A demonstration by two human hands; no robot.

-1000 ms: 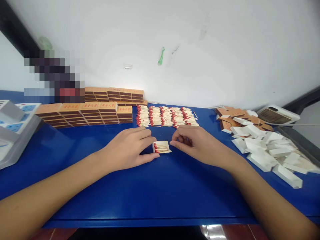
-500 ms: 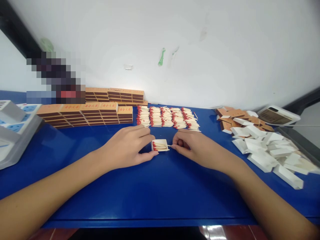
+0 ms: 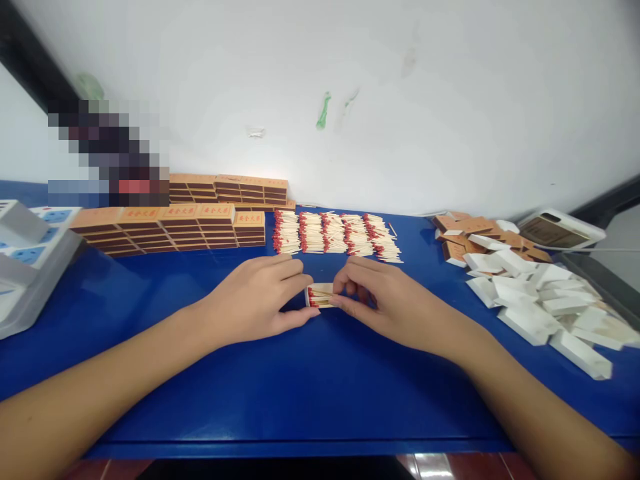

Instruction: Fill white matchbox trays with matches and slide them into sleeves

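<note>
A small white tray [image 3: 309, 298] with red-tipped matches [image 3: 320, 300] in it lies on the blue table [image 3: 310, 387]. My left hand [image 3: 267, 293] rests at the tray's left side, its thumb and fingers closed around that end. From the right, my right hand [image 3: 373, 293] reaches over the tray's right end, its thumb and forefinger pinched at the match ends. Just beyond both hands lie several bunches of loose matches [image 3: 335, 233], red heads mostly to the left.
Stacked orange matchboxes [image 3: 180, 227] stand at the back left, beside a white power strip [image 3: 40, 267]. At the right are orange box sleeves [image 3: 475, 230], a heap of white trays [image 3: 540, 300] and a phone [image 3: 563, 229].
My right hand has moved left, from beside the tray to over its right end. A match that stuck out toward its fingertips now lies further in. My left hand has barely shifted.
</note>
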